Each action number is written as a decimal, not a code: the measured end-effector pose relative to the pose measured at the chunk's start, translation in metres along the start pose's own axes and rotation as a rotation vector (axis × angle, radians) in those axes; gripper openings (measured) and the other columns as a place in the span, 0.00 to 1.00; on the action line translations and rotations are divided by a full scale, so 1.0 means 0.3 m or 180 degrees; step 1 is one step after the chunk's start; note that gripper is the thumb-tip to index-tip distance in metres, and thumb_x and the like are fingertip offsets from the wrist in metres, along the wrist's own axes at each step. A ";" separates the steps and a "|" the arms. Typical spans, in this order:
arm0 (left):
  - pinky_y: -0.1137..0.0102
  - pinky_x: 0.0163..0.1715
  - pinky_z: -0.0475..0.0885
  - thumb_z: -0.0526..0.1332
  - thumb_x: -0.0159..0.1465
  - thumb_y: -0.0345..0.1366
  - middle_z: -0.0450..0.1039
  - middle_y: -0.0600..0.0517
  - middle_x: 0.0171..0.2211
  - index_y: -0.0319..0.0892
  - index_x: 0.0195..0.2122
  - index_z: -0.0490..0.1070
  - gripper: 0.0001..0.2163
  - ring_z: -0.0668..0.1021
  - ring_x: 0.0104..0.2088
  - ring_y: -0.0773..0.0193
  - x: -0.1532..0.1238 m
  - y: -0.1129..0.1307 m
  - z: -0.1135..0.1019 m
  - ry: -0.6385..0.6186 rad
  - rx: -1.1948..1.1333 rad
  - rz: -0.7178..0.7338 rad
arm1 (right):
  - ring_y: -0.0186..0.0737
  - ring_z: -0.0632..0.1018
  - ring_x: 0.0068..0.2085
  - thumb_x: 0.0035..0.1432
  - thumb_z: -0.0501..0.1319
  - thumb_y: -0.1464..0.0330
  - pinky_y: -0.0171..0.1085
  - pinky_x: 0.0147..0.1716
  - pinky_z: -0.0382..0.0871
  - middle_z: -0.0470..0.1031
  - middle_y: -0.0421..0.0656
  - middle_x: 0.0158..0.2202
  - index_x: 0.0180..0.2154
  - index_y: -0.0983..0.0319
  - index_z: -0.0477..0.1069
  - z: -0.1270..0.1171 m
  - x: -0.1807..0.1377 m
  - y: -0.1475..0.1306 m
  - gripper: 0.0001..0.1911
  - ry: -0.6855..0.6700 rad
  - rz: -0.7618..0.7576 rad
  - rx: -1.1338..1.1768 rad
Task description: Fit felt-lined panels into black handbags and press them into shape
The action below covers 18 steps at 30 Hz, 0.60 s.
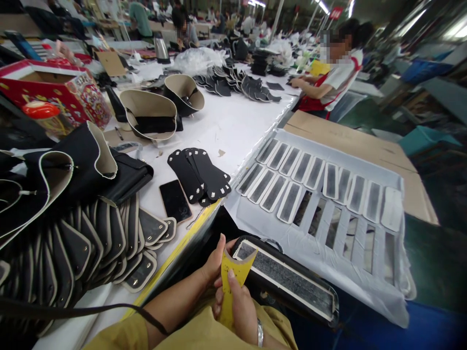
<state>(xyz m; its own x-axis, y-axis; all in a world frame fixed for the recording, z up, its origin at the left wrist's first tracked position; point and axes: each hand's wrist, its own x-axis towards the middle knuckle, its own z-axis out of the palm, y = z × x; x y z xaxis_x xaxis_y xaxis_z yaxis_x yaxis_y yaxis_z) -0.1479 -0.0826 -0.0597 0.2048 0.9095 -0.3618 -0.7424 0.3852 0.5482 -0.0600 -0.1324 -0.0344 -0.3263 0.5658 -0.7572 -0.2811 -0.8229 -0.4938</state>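
Observation:
My right hand (241,304) is closed around a yellow scraper (238,266) with a notched, concave top edge, its thumb pressed along the front face. Just behind it, my left hand (215,262) has its thumb raised at the near end of a black bag (310,296); its other fingers are partly hidden by the scraper, and it seems to grip the bag's end. The bag lies across my lap with its base turned up. Set on that base is a long dark grey panel (288,276) with a pale border.
Grey-centred strips (299,167) lie in rows on a sheet-covered rack (379,243) at right. On the white table (248,116) are black strap pieces (197,172), a phone (175,200), stacked black flaps (98,248) and open bag bodies (149,112). A co-worker (328,82) sits beyond.

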 end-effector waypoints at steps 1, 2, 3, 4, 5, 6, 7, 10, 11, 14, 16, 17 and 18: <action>0.69 0.37 0.67 0.49 0.58 0.62 0.76 0.42 0.38 0.33 0.53 0.66 0.36 0.76 0.39 0.55 -0.003 0.008 0.005 0.0017 0.0112 -0.0006 | 0.34 0.65 0.11 0.39 0.63 0.45 0.32 0.11 0.57 0.63 0.37 0.11 0.24 0.64 0.67 0.001 0.000 0.006 0.28 0.0029 0.0001 0.0028; 0.69 0.36 0.67 0.50 0.57 0.62 0.76 0.42 0.37 0.33 0.53 0.66 0.36 0.76 0.38 0.55 -0.006 0.016 0.009 0.0035 0.0226 -0.0022 | 0.34 0.66 0.12 0.39 0.63 0.45 0.33 0.11 0.58 0.64 0.38 0.12 0.24 0.65 0.68 0.002 0.000 0.011 0.28 0.0058 -0.0001 0.0056; 0.69 0.35 0.66 0.51 0.56 0.62 0.76 0.43 0.36 0.33 0.52 0.67 0.37 0.76 0.37 0.55 -0.008 0.022 0.013 0.0055 0.0340 -0.0047 | 0.35 0.66 0.12 0.39 0.63 0.45 0.33 0.12 0.59 0.64 0.38 0.12 0.24 0.65 0.68 0.003 0.001 0.017 0.28 0.0093 0.0001 0.0085; 0.69 0.34 0.66 0.51 0.56 0.63 0.76 0.43 0.35 0.33 0.52 0.67 0.37 0.76 0.36 0.56 -0.011 0.027 0.015 0.0075 0.0447 -0.0085 | 0.35 0.66 0.12 0.40 0.63 0.45 0.33 0.12 0.60 0.65 0.39 0.12 0.24 0.65 0.68 0.003 0.002 0.024 0.28 0.0142 0.0002 0.0125; 0.70 0.32 0.66 0.51 0.55 0.63 0.76 0.43 0.34 0.33 0.51 0.68 0.37 0.76 0.35 0.56 -0.013 0.030 0.018 0.0103 0.0541 -0.0134 | 0.34 0.67 0.13 0.40 0.63 0.45 0.33 0.13 0.60 0.65 0.39 0.13 0.24 0.65 0.68 0.004 0.004 0.030 0.28 0.0199 0.0005 0.0177; 0.70 0.31 0.65 0.51 0.55 0.63 0.76 0.44 0.34 0.33 0.51 0.68 0.38 0.76 0.34 0.56 -0.014 0.032 0.019 0.0143 0.0622 -0.0181 | 0.34 0.67 0.14 0.40 0.64 0.45 0.33 0.14 0.61 0.66 0.40 0.13 0.24 0.65 0.69 0.004 0.006 0.036 0.27 0.0254 0.0002 0.0250; 0.70 0.30 0.65 0.51 0.55 0.63 0.76 0.44 0.33 0.32 0.50 0.68 0.38 0.76 0.34 0.57 -0.014 0.033 0.020 0.0199 0.0691 -0.0213 | 0.35 0.68 0.14 0.39 0.64 0.45 0.34 0.14 0.61 0.66 0.40 0.14 0.24 0.65 0.69 0.005 0.009 0.043 0.27 0.0303 0.0001 0.0337; 0.70 0.31 0.65 0.52 0.54 0.63 0.76 0.44 0.32 0.32 0.50 0.69 0.37 0.75 0.33 0.57 -0.010 0.033 0.019 0.0383 0.0843 -0.0239 | 0.37 0.69 0.15 0.36 0.65 0.45 0.36 0.16 0.63 0.67 0.41 0.14 0.23 0.64 0.70 0.008 0.019 0.058 0.28 0.0318 0.0032 0.0581; 0.70 0.31 0.65 0.53 0.54 0.63 0.76 0.44 0.31 0.31 0.49 0.69 0.37 0.75 0.33 0.57 -0.008 0.032 0.017 0.0432 0.0878 -0.0255 | 0.37 0.69 0.15 0.35 0.66 0.45 0.37 0.17 0.64 0.67 0.41 0.14 0.23 0.64 0.70 0.009 0.022 0.062 0.28 0.0282 0.0056 0.0640; 0.69 0.32 0.65 0.53 0.53 0.63 0.76 0.44 0.30 0.31 0.49 0.69 0.38 0.75 0.33 0.56 -0.003 0.029 0.014 0.0508 0.0913 -0.0324 | 0.37 0.69 0.15 0.34 0.67 0.46 0.39 0.19 0.66 0.68 0.41 0.15 0.23 0.64 0.71 0.006 0.027 0.072 0.26 0.0193 0.0079 0.0732; 0.68 0.32 0.65 0.53 0.53 0.63 0.76 0.45 0.30 0.31 0.48 0.70 0.37 0.75 0.33 0.56 -0.001 0.026 0.012 0.0494 0.0921 -0.0310 | 0.38 0.69 0.15 0.34 0.66 0.45 0.39 0.18 0.66 0.67 0.40 0.15 0.23 0.63 0.72 0.002 0.030 0.077 0.27 0.0242 0.0055 0.0690; 0.68 0.33 0.65 0.53 0.53 0.63 0.76 0.45 0.30 0.32 0.47 0.70 0.37 0.75 0.33 0.56 0.000 0.024 0.010 0.0484 0.0928 -0.0281 | 0.38 0.69 0.15 0.34 0.66 0.45 0.39 0.18 0.65 0.67 0.40 0.14 0.23 0.63 0.72 0.000 0.030 0.079 0.27 0.0284 0.0042 0.0656; 0.69 0.33 0.65 0.53 0.54 0.62 0.76 0.45 0.30 0.32 0.46 0.71 0.36 0.75 0.33 0.57 0.002 0.022 0.008 0.0475 0.0935 -0.0254 | 0.38 0.69 0.15 0.34 0.66 0.44 0.38 0.17 0.65 0.67 0.40 0.14 0.23 0.63 0.72 -0.002 0.030 0.080 0.28 0.0324 0.0027 0.0631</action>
<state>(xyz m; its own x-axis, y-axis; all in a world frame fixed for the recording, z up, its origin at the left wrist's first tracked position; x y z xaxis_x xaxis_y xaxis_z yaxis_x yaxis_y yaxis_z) -0.1511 -0.0792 -0.0544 0.1430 0.8501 -0.5068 -0.5079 0.5025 0.6997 -0.0692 -0.1470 -0.0533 -0.2396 0.5424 -0.8052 -0.4540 -0.7957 -0.4010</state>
